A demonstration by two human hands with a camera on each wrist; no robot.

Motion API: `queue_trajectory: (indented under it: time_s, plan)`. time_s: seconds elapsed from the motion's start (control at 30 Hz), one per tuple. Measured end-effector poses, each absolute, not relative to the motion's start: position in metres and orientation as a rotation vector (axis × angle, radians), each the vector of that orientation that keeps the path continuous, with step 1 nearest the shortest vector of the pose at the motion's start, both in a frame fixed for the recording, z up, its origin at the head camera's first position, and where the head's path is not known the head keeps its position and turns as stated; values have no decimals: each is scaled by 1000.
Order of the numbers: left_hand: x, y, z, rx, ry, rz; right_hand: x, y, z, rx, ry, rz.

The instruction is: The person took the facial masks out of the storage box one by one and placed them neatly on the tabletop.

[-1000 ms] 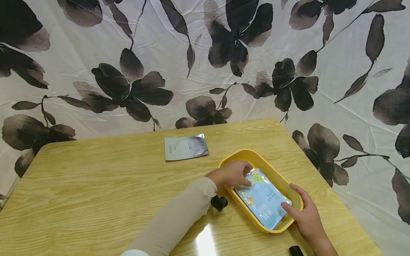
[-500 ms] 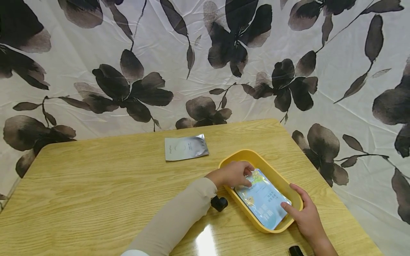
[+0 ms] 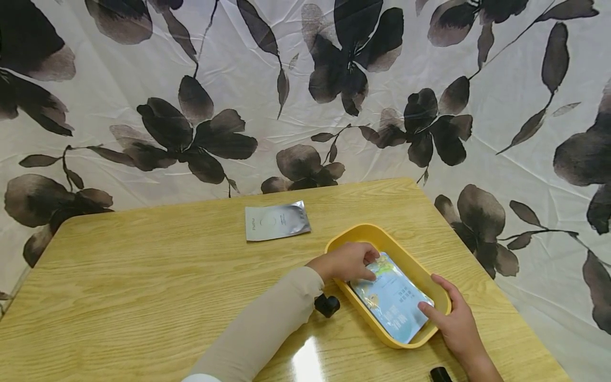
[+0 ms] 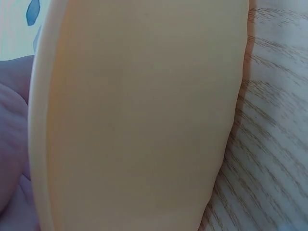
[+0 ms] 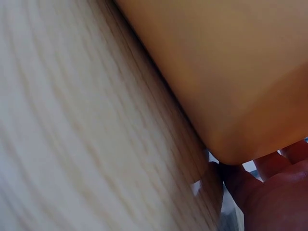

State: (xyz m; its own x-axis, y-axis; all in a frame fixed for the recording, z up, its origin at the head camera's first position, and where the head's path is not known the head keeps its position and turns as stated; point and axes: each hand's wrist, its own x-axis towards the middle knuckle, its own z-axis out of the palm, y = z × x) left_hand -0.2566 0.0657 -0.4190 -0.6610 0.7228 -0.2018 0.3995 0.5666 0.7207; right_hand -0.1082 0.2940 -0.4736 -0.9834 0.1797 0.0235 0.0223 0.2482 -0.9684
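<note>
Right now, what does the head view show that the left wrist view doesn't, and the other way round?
Only the head view: the right hand and the silver packet. Only the left wrist view: a close, broad look at the outer wall of the tray. I can't identify the pale patch at that view's top left. Both: the left hand, the tray and the table.

Open tabletop (image 3: 143, 281) left of sleeve (image 3: 264, 326), walled tray (image 3: 404, 257) round blue packet (image 3: 396, 303), left hand (image 3: 350, 260) above
</note>
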Motion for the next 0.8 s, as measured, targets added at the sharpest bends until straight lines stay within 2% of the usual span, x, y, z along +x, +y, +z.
queue_trajectory:
  time_s: [0.43, 0.8]
  plan:
    - [-257, 64, -416, 868, 2272, 1010, -107, 293, -470, -202, -2385, 1853]
    - [-257, 62, -413, 1080, 2261, 912, -108, 292, -470, -223, -2389, 1857]
